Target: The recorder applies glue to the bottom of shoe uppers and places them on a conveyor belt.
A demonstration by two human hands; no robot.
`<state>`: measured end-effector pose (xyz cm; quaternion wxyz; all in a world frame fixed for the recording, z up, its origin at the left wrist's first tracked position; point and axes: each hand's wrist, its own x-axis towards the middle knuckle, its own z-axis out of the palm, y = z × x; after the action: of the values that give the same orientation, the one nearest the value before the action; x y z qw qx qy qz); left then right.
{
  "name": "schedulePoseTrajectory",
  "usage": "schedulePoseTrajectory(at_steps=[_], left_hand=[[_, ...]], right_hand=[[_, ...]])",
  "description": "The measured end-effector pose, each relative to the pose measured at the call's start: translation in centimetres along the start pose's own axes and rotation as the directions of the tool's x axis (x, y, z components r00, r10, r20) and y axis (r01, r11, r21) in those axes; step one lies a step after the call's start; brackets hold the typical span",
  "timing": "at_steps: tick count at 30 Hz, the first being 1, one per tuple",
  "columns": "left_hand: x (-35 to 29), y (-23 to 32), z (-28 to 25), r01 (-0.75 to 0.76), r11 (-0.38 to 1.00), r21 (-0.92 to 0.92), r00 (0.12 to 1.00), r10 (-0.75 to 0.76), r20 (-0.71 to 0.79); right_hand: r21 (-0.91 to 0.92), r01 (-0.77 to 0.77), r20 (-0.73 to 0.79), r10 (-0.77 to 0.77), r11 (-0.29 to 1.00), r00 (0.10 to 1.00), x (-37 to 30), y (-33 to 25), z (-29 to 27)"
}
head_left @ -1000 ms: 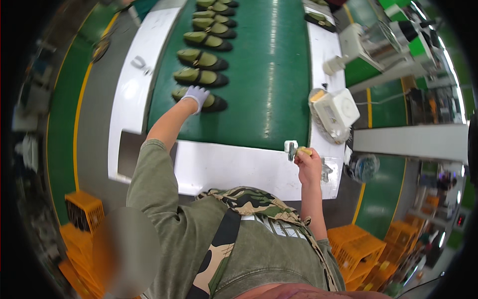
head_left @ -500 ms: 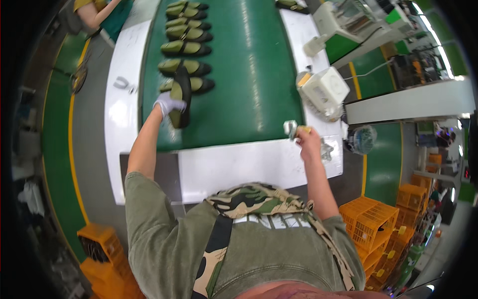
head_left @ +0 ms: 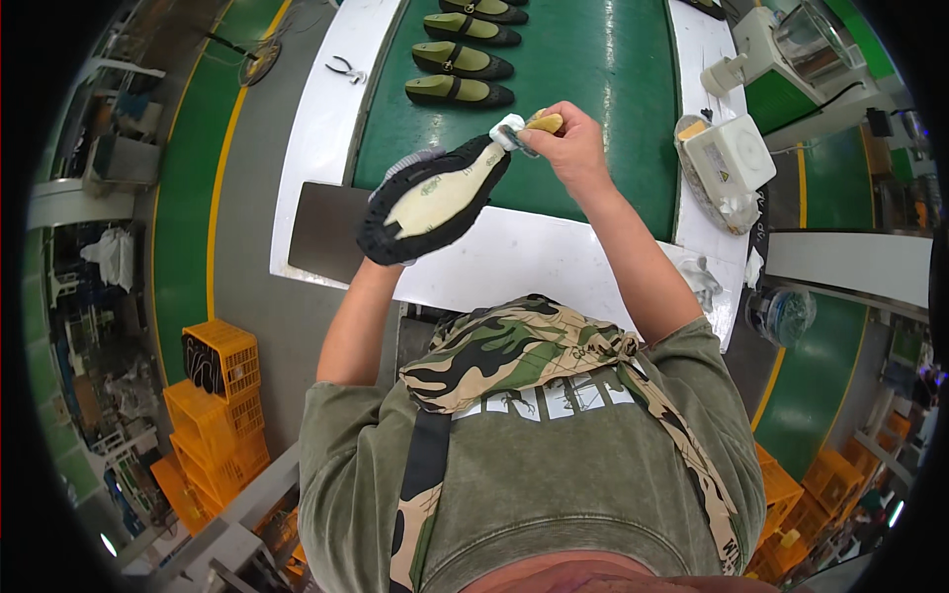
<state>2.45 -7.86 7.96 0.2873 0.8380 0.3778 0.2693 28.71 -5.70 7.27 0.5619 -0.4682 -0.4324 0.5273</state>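
A black shoe is turned sole up above the near end of the belt, its pale underside showing inside a gathered black edge. My left hand, in a pale glove, is closed around it from beneath; the shoe hides most of the fingers. My bare right hand pinches a small tool with a yellowish handle and a white, cloth-like end. That white end is at the tip of the shoe farthest from me and appears to touch it. Beyond, several black shoes with green insides lie in a column on the belt.
A green belt runs away from me between white table edges. Pliers lie on the left edge. On the right edge stand a white box-shaped device and crumpled clear plastic. Orange crates are stacked at lower left.
My left hand has drawn the shoe toward me and turned it sole up. My right hand has brought the tool left to the shoe's tip. The view has shifted.
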Motion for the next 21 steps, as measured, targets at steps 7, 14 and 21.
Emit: schedulePoseTrajectory(at_steps=[7, 14, 21], left_hand=[[-1.3, 4.4, 2.9, 0.036, 0.629, -0.777, 0.958, -0.243, -0.152], [-0.3, 6.5, 5.8, 0.08, 0.722, -0.688, 0.927, -0.307, -0.214], [0.0, 8.6, 8.0, 0.021, 0.692, -0.721, 0.925, -0.288, -0.249]], right_hand=[[-0.113, 0.06, 0.024, -0.057, 0.992, 0.998, -2.9, -2.3, -1.4], [0.001, 0.095, 0.197, -0.094, 0.995, 0.976, -7.0, -6.9, -2.2], [0.11, 0.034, 0.261, -0.062, 0.993, 0.963, -6.6, -7.0, -4.8]])
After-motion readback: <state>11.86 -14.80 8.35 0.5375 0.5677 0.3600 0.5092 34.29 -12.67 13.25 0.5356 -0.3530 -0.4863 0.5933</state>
